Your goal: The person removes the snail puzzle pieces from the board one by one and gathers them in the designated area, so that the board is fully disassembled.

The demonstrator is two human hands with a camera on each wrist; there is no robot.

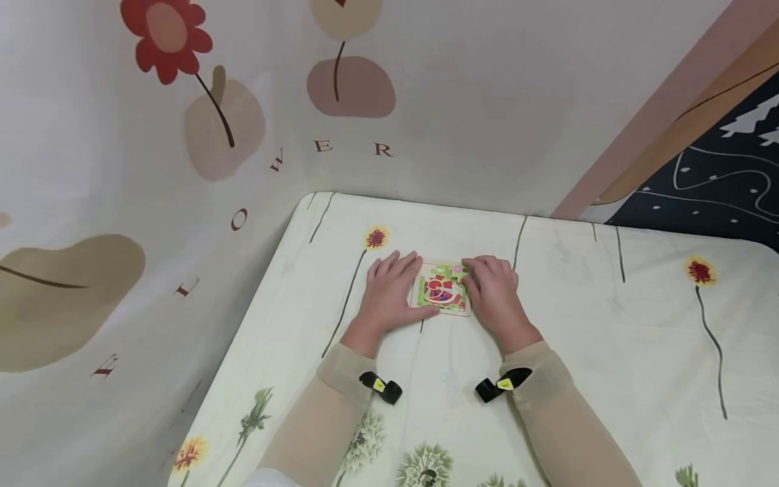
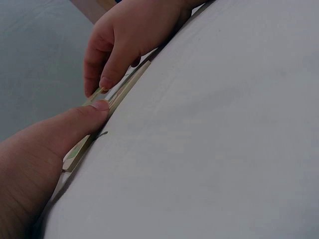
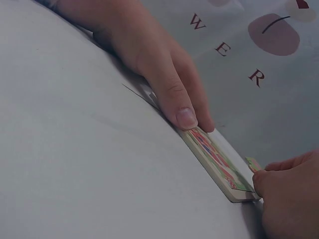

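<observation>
Thumb (image 2: 114,67) and fingertips of the right hand (image 1: 496,294) pinch a small green puzzle piece with a pink spot (image 1: 458,271), narrow grip. From my remote feed I see it tipped up at the far right corner of the wooden puzzle board (image 3: 235,195); probably held by its edge so the fingers don't cover the board. I can't tell whether its underside touches.

Left hand (image 1: 389,287) lies spread along the board's left side, thumb on the near rim, fingers fairly straight. I'd call it bracing, likely against sliding. Board lies flat between both hands, presumably for easy reach; I make out a red, white and blue picture (image 1: 441,292), maybe a snail.

Further out: black wrist cameras (image 1: 382,387) strapped over tan sleeves (image 1: 310,423), aimed toward the fingers, I assume for close views. Flower-print tablecloth (image 1: 608,352) underneath, lettered backdrop (image 1: 475,149) behind.
</observation>
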